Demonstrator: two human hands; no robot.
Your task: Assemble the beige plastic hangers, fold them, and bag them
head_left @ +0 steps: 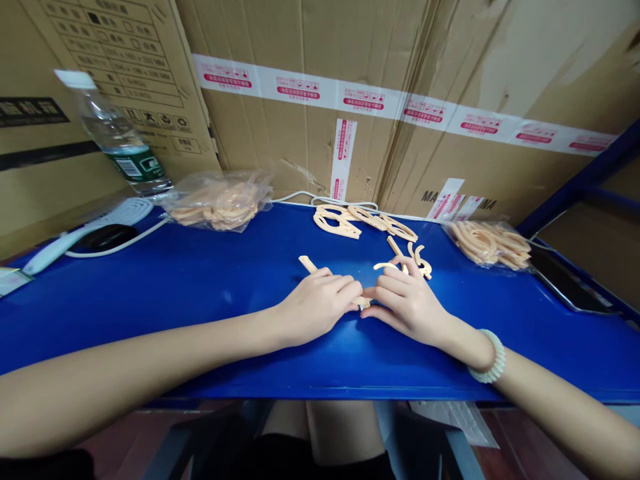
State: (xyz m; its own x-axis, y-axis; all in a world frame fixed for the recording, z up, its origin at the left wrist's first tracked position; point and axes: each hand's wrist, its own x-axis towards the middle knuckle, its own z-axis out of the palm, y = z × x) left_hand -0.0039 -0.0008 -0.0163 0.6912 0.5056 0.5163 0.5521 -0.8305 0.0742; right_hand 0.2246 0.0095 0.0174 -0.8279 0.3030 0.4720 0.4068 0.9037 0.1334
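Note:
My left hand (pixel 323 303) is closed around a flat, pale wood-coloured strip (pixel 307 264), whose far end sticks out at the upper left. At the strip's near end, my right hand (pixel 407 303) pinches with thumb and index finger; a small whitish bit (pixel 365 304) shows between the two hands, too small to name. Just beyond my right hand lie loose curved pieces (pixel 420 257) of the same pale material, partly hidden by its fingers. Farther back on the blue table (pixel 225 280) rest several ring-shaped pieces (pixel 337 221).
Clear bags of pale pieces lie at the back left (pixel 220 200) and right (pixel 490 243). A water bottle (pixel 135 163), a hairbrush (pixel 90 230) and a black oval object (pixel 107 237) are on the left. A dark tablet-like device (pixel 570 283) lies far right. Cardboard boxes (pixel 300 153) wall the back.

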